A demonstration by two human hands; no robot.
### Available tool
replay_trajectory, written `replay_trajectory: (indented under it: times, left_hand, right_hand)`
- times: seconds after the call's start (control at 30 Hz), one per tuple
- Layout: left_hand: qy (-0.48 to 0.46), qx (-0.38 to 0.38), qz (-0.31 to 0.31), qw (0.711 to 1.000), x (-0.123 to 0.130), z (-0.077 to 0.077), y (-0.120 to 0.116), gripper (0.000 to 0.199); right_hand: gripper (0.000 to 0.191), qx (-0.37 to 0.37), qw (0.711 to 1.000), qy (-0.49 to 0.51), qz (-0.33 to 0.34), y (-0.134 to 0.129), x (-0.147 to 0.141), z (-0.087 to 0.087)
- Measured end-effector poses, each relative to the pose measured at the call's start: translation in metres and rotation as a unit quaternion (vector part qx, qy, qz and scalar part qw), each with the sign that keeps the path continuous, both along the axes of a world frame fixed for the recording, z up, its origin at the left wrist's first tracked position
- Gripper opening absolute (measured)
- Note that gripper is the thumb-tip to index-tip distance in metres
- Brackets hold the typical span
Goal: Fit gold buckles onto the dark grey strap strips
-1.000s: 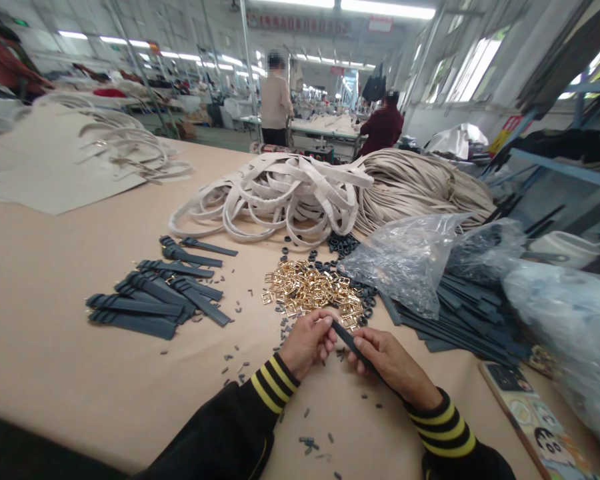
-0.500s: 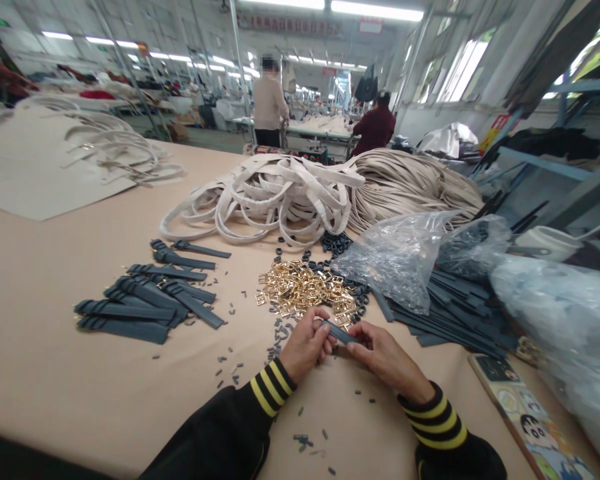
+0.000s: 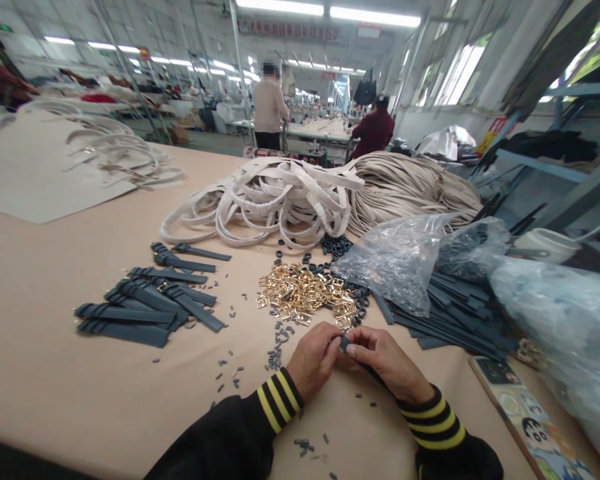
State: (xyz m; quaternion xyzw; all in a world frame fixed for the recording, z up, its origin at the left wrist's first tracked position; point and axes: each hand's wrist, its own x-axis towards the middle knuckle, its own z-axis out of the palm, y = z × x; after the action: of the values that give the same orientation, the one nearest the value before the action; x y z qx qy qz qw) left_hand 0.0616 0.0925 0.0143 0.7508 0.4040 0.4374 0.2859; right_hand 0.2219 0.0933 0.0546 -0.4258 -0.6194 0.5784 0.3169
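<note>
Both hands meet just in front of a heap of gold buckles [image 3: 303, 290]. My left hand [image 3: 311, 359] is closed, its fingertips pinching the end of a dark blue-grey strap [image 3: 345, 343]. My right hand [image 3: 387, 361] grips the same strap between thumb and fingers. Only a short bit of the strap shows between the fingertips, and the rest is mostly hidden by the right hand. Small dark strap loops [image 3: 337, 245] lie behind and beside the buckles. To the left, several straps with buckles fitted [image 3: 145, 303] lie in a loose pile.
Cream straps [image 3: 285, 200] and a bundle of beige strips [image 3: 415, 183] lie across the back. At right are clear plastic bags [image 3: 395, 257], plain dark strips [image 3: 460, 313] and a phone in a cartoon case [image 3: 527, 413]. Small dark scraps [image 3: 305, 445] are scattered nearby. Co-workers stand beyond.
My hands have drawn closer together, the left moving right and slightly down. The strap, earlier showing as a longer flat piece between them, is now mostly covered by my fingers.
</note>
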Motion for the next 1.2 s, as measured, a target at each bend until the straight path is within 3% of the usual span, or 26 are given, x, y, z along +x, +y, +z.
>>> replay_trajectory:
  times: [0.1,0.27,0.4,0.5,0.63,0.7,0.8,0.87,1.03,1.13,1.2]
  left_hand:
    - [0.017,-0.01,-0.015,1.0,0.003,-0.002,-0.003,0.018]
    - [0.049,-0.019,0.026,0.998,0.007,-0.011,-0.005,0.017]
    - [0.087,0.044,0.065,0.993,0.012,-0.011,-0.008,0.015]
    - [0.062,0.083,0.057,0.993,0.014,-0.007,-0.01,0.012]
    - [-0.006,0.059,-0.022,0.998,0.01,-0.005,-0.007,0.013]
    - [-0.007,0.084,-0.005,0.996,0.004,-0.006,-0.003,0.023]
    - [0.041,0.137,0.09,0.986,-0.003,-0.006,0.004,0.031]
    - [0.082,0.151,0.109,0.979,-0.002,-0.003,0.009,0.025]
    - [0.237,0.175,0.028,0.955,0.027,0.013,0.025,0.014]
    - [0.331,0.159,-0.005,0.93,0.046,0.019,0.039,0.016]
    - [0.333,0.146,-0.012,0.931,0.051,0.019,0.046,0.016]
  right_hand:
    - [0.011,0.017,0.999,-0.027,-0.008,0.001,0.002,-0.002]
    - [0.017,-0.047,0.998,-0.044,-0.016,-0.002,0.0,-0.011]
    - [0.016,-0.072,0.997,-0.023,-0.036,-0.004,-0.007,-0.017]
    - [0.013,-0.079,0.995,-0.017,-0.051,-0.003,-0.009,-0.018]
    - [0.005,-0.01,0.987,-0.121,-0.105,0.005,0.004,-0.013]
    - [0.007,0.03,0.975,-0.169,-0.142,0.01,0.017,-0.01]
    - [0.016,0.07,0.957,-0.206,-0.189,0.017,0.036,-0.005]
    - [0.022,0.095,0.949,-0.22,-0.203,0.019,0.044,-0.002]
    - [0.024,0.14,0.935,-0.25,-0.21,0.021,0.045,-0.002]
    - [0.023,0.136,0.942,-0.238,-0.193,0.02,0.043,-0.008]
    - [0.021,0.113,0.953,-0.219,-0.176,0.02,0.042,-0.012]
